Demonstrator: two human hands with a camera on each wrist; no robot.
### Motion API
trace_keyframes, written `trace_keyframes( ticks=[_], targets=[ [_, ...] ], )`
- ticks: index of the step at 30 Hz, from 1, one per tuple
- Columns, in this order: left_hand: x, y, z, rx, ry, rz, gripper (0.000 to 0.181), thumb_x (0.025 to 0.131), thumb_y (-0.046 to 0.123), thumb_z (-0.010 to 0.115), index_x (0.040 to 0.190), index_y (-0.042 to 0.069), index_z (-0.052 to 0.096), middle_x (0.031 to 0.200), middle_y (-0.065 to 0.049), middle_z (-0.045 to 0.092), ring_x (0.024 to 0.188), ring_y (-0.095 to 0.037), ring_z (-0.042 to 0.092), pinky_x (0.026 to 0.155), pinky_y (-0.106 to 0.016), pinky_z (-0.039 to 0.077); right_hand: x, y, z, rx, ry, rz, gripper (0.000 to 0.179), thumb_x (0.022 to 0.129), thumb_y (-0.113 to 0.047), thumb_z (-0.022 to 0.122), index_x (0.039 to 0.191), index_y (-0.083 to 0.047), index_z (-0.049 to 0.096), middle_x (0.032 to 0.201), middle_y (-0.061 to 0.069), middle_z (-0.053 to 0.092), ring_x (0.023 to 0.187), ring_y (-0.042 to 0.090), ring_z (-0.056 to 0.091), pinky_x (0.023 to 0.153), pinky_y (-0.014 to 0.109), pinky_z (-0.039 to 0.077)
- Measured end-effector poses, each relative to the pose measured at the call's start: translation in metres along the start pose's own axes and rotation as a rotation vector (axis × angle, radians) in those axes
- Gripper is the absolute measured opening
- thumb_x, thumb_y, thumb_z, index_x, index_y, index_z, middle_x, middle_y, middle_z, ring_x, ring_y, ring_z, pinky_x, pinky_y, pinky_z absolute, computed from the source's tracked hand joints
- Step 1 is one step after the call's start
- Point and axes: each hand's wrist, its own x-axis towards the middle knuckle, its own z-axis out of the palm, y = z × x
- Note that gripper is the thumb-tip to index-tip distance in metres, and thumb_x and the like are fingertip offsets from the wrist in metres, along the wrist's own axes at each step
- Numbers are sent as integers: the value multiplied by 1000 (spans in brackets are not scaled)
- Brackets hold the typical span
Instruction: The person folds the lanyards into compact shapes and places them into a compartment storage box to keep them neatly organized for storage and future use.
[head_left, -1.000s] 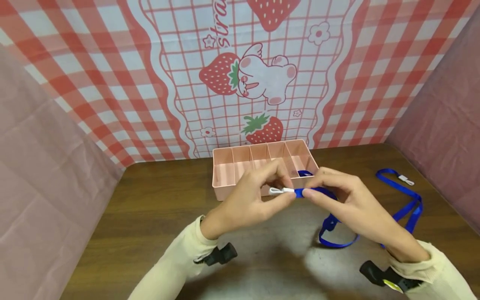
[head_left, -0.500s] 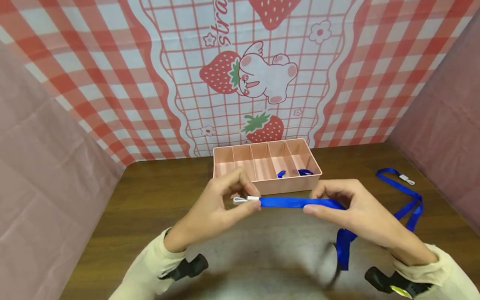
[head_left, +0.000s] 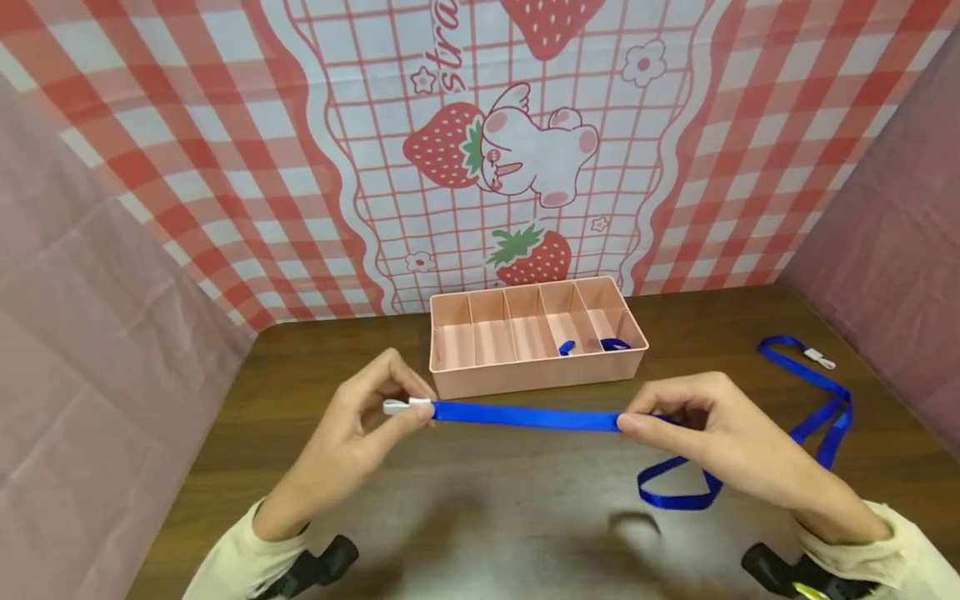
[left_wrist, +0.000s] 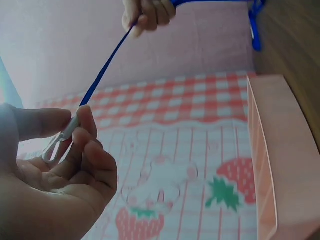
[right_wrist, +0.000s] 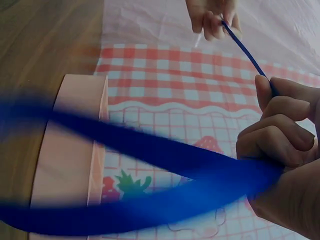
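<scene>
A blue lanyard is stretched nearly level between both hands, in front of the pink box. My left hand pinches its white clip end between thumb and fingers, with the clip's loop sticking out to the left. The right hand pinches the strap between thumb and forefinger. From that hand the rest of the strap hangs in a loop; in the right wrist view the trailing strap runs out blurred past the curled fingers.
A pink box with several compartments stands at the back; blue pieces lie in its two right compartments. Another blue lanyard with a white clip lies on the wooden table at right. A checked strawberry cloth hangs behind.
My left hand has moved left and slightly down with the clip, drawing out a longer straight stretch of strap. The right hand has shifted slightly right and down.
</scene>
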Motion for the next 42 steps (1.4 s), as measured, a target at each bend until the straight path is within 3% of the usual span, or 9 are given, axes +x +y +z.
trace_keyframes(
  ticks=[6,13,22,27,30,33,36,39,42],
  targets=[
    [-14,-4,-20,57,72,-21,14,94,-9,59,94,4,55,89,-11,66,78,-21,65,66,-29,56,-6,14,-6,13,66,35,19,97,-4,63,90,-18,74,72,0,60,57,17,47,48,31,40],
    [-39,-4,-43,111,127,-131,12,95,-8,58,95,3,54,91,-15,67,79,-22,67,67,-29,55,-7,27,-12,-25,111,44,17,96,-3,64,89,-16,74,68,-1,54,53,16,42,45,30,37],
    [-61,-12,-67,145,180,-187,11,96,-9,55,96,2,53,92,-15,67,81,-24,65,70,-27,52,-18,45,-28,-95,274,118,13,94,-2,66,94,-11,75,71,-2,57,50,17,39,44,32,33],
    [-65,-20,-76,123,184,-187,10,96,-9,54,96,0,52,91,-11,68,81,-25,65,72,-27,53,-22,45,-31,-146,250,179,10,96,-9,66,93,-14,75,75,1,62,56,18,44,48,34,37],
    [-64,-26,-80,87,200,-195,6,97,-7,55,95,-2,52,89,-11,68,79,-21,65,71,-26,52,-22,48,-33,-143,203,144,12,96,-7,65,93,-14,74,75,1,61,57,18,46,49,33,38],
    [-65,-30,-85,65,207,-212,5,97,-7,55,95,-2,52,87,-10,68,78,-19,66,71,-25,52,-22,55,-35,-136,161,116,14,96,-4,64,93,-14,73,69,0,55,54,17,45,45,31,37],
    [-66,-31,-88,73,202,-221,5,97,-6,55,95,-2,53,85,-10,68,78,-19,66,71,-26,52,-23,62,-37,-127,157,158,14,96,-7,65,84,-14,70,62,0,48,48,16,40,41,30,34],
    [-67,-32,-91,84,204,-226,4,97,-5,56,96,-1,55,84,-13,67,77,-20,66,71,-26,51,-24,69,-40,-83,176,228,16,96,-11,66,81,-12,69,56,2,43,43,17,34,38,31,33],
    [-67,-34,-95,82,207,-239,4,98,-4,56,96,-1,55,83,-17,66,77,-19,66,71,-26,49,-24,78,-43,9,182,228,14,99,-7,61,89,-6,70,59,2,45,46,22,36,39,33,36]
  ],
)
